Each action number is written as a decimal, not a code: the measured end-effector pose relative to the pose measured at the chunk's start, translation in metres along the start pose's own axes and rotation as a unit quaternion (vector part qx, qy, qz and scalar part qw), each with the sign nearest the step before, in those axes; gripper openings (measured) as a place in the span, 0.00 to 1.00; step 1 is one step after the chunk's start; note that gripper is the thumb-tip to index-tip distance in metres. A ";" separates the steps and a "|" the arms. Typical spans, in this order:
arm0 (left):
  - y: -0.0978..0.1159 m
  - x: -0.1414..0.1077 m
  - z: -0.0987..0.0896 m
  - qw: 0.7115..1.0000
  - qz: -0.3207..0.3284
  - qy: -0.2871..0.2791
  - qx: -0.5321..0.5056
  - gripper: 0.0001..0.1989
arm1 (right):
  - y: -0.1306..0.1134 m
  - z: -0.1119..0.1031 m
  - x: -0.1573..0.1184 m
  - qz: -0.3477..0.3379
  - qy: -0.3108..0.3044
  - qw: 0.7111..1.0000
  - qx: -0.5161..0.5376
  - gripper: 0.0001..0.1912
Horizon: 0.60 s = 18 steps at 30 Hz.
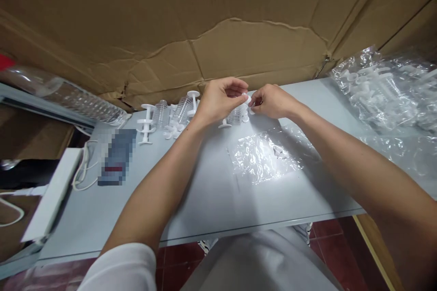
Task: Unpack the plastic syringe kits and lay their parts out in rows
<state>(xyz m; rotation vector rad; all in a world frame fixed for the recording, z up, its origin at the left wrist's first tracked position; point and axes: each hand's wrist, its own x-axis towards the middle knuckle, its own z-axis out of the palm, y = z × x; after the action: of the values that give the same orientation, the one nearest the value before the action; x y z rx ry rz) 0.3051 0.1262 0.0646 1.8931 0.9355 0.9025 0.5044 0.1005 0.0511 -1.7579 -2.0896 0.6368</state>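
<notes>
My left hand (221,99) is closed at the thumb and fingers on a small white plastic part (247,97) with a round end. Close beside it, my right hand (272,101) has its fingers pinched at another white piece (251,111); what exactly it holds is mostly hidden. Below the left fingers lie a clear ribbed plastic cylinder (235,117) and a white flanged piece (224,123). Left of my left wrist stand several white spool-shaped parts (146,123) and clear ribbed cylinders (160,113), with small white pieces (172,130) among them.
A crinkled clear bag (269,154) lies flat on the grey table (211,195). At right is a clear bag (378,86) full of white parts. A cardboard wall (211,18) borders the back. On the left are a plastic bottle (68,95), a power strip (54,195) and a blurred packet (118,157).
</notes>
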 end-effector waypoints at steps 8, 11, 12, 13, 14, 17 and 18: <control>0.000 -0.017 0.017 0.987 0.031 -0.032 0.157 0.12 | 0.012 -0.002 -0.007 -0.011 0.039 0.999 0.022 0.16; -0.004 -0.019 0.033 0.964 0.036 -0.050 0.260 0.13 | 0.021 -0.004 -0.012 0.011 0.031 0.998 0.048 0.17; -0.007 -0.018 0.038 0.957 0.037 -0.053 0.284 0.13 | 0.023 -0.004 -0.013 0.020 0.027 0.998 0.049 0.17; -0.009 -0.018 0.042 0.950 0.038 -0.052 0.304 0.13 | 0.024 -0.002 -0.013 0.027 0.024 0.998 0.045 0.17; -0.012 -0.017 0.046 0.945 0.042 -0.051 0.320 0.13 | 0.025 -0.001 -0.012 0.033 0.021 0.998 0.040 0.17; -0.014 -0.016 0.049 0.937 0.048 -0.038 0.345 0.13 | 0.024 0.006 -0.006 0.036 0.014 0.999 0.031 0.13; -0.012 -0.017 0.048 0.938 0.050 -0.029 0.343 0.13 | 0.022 0.008 -0.004 0.034 0.013 0.999 0.033 0.12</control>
<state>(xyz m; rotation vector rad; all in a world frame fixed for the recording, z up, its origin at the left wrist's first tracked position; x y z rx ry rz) 0.3343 0.0999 0.0311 2.5563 1.2322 0.6079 0.5196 0.0988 0.0329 -1.7966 -1.9764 0.6885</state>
